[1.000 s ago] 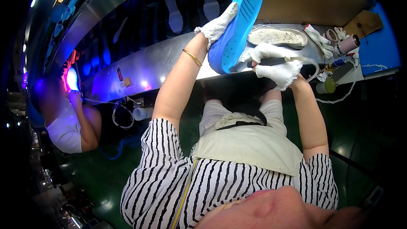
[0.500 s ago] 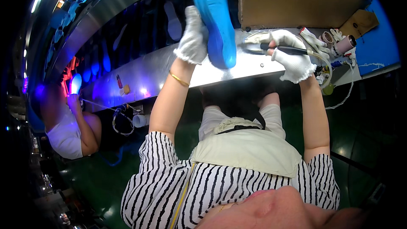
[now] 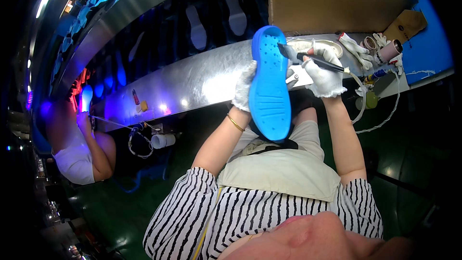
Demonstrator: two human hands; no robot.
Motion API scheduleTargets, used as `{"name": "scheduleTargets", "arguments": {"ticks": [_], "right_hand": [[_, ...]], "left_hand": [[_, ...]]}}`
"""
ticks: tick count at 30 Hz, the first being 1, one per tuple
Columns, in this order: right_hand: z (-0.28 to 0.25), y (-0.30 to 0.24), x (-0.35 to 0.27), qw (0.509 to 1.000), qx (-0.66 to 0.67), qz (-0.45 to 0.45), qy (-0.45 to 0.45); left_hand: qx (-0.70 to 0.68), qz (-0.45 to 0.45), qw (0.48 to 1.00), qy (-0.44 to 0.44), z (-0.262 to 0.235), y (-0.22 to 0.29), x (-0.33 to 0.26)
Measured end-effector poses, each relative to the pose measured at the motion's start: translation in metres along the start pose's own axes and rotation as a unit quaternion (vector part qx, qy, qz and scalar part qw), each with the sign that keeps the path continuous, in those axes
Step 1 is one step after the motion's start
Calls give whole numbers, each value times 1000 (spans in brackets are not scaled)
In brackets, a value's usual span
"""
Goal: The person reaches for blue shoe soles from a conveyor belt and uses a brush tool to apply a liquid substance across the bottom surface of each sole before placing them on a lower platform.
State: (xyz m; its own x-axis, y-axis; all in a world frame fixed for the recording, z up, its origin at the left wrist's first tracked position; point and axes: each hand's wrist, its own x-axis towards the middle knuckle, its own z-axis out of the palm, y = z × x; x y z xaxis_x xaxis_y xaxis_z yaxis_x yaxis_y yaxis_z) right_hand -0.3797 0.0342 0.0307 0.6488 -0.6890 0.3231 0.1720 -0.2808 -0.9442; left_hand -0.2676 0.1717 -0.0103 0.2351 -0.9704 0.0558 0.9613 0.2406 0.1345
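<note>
My left hand (image 3: 245, 86), in a white glove, holds a blue shoe sole (image 3: 272, 91) from its left side and from beneath. The sole stands lengthwise in front of me, its inner face with small holes and ridges turned up. My right hand (image 3: 325, 73), in a white glove with bare fingertips, grips a black-handled brush (image 3: 323, 62) with a pale hose at its rear end. The bristles lie at the far end of the sole, at its right edge; I cannot tell whether they touch. Behind the right hand a whitish sole (image 3: 301, 45) lies on the metal ledge, partly hidden.
The metal ledge (image 3: 207, 74) runs along a dark conveyor (image 3: 214, 14) carrying several soles. At right are cardboard (image 3: 337, 0), loose gloves (image 3: 355, 49), a pink spool (image 3: 390, 50) and a hanging hose (image 3: 361, 101). Another person (image 3: 79, 147) works at left, holding a lit sole (image 3: 86, 97).
The blue sole has come down toward me and tilted so its inner face shows. The brush is now over its far end, and the whitish sole on the ledge shows more clearly.
</note>
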Motion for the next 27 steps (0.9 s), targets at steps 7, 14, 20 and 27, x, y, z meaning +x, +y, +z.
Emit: {"name": "scheduleTargets", "arguments": {"ticks": [7,14,20,27], "right_hand": [[26,-12,-9,994,49,-67,-74],[19,-13,-8,989,-59,-125,-60],[27,-27,-26,985,-32,-63,-157],[26,-37,-26,958,-132,-147,-206]], "left_hand": [[83,4,996,37,-22,-7,7],[109,21,993,40,-15,1,12],[111,90,987,74,-12,5,13],[174,108,974,96,-11,15,16]]}}
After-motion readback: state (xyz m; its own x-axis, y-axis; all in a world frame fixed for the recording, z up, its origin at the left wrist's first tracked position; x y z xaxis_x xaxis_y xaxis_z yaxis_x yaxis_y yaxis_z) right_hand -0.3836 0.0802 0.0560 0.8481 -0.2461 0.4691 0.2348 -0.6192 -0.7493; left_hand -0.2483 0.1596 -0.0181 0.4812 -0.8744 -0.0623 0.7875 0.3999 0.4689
